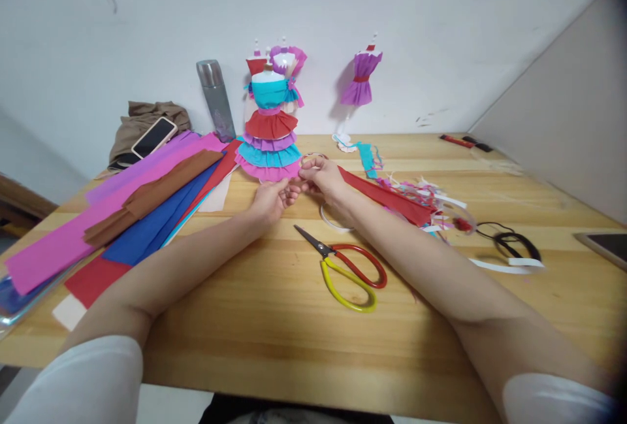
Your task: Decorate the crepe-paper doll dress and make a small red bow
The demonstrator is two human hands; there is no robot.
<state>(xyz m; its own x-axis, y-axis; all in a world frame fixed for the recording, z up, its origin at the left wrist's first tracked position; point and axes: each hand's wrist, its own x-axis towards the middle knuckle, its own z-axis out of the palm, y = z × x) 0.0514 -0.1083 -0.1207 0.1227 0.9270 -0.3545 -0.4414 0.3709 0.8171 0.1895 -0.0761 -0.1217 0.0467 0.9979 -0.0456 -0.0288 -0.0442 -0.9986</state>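
A small dress form wears a tiered crepe-paper dress in turquoise, red, purple and pink, standing upright near the wall. At the lower right edge of its bottom pink ruffle, the fingertips of both hands come together. My right hand is closed in a pinch at that edge. Just below and to the left, my left hand has its fingers curled together; what lies between them is too small to make out. Scissors with one red and one yellow handle lie slightly open on the table in front of the hands.
Crepe-paper strips are fanned out at left, beside a phone, brown cloth and a flask. Another dressed form stands behind right. Paper scraps, a red strip and black cord lie right.
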